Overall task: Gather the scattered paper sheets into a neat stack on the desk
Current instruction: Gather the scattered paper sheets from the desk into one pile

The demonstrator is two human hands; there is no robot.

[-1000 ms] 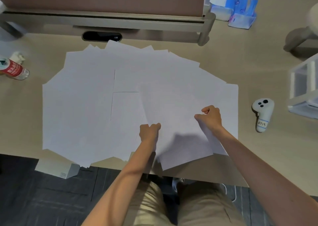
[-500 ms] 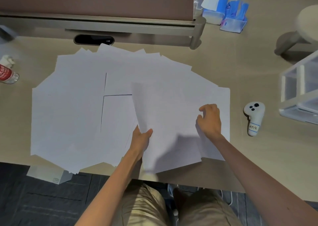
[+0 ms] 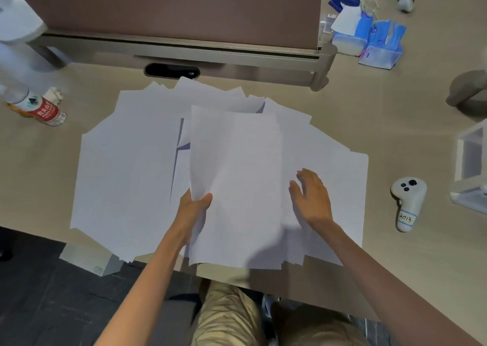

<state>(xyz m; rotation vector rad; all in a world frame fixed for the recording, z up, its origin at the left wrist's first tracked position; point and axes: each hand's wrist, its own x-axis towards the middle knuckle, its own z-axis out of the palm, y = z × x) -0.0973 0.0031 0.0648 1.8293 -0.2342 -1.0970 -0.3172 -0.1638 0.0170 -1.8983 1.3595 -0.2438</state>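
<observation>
Several white paper sheets (image 3: pixel 126 172) lie fanned out and overlapping across the beige desk (image 3: pixel 395 135), some hanging over its near edge. My left hand (image 3: pixel 193 208) pinches the left edge of one sheet (image 3: pixel 237 177), thumb on top, and holds it lifted above the others in the middle. My right hand (image 3: pixel 312 198) is to the right of that sheet, fingers straight and spread, over the sheets lying on the right side. It holds nothing.
A plastic bottle with a red label (image 3: pixel 37 107) lies at the left. A white controller (image 3: pixel 407 206) rests at the right, a white rack (image 3: pixel 471 169) beyond it. A monitor stand (image 3: pixel 184 48) spans the back, blue tissue packs (image 3: pixel 369 37) at the back right.
My left hand took the sheet's left edge and lifted it up toward the middle. My right hand let go of the sheet's right side and opened flat.
</observation>
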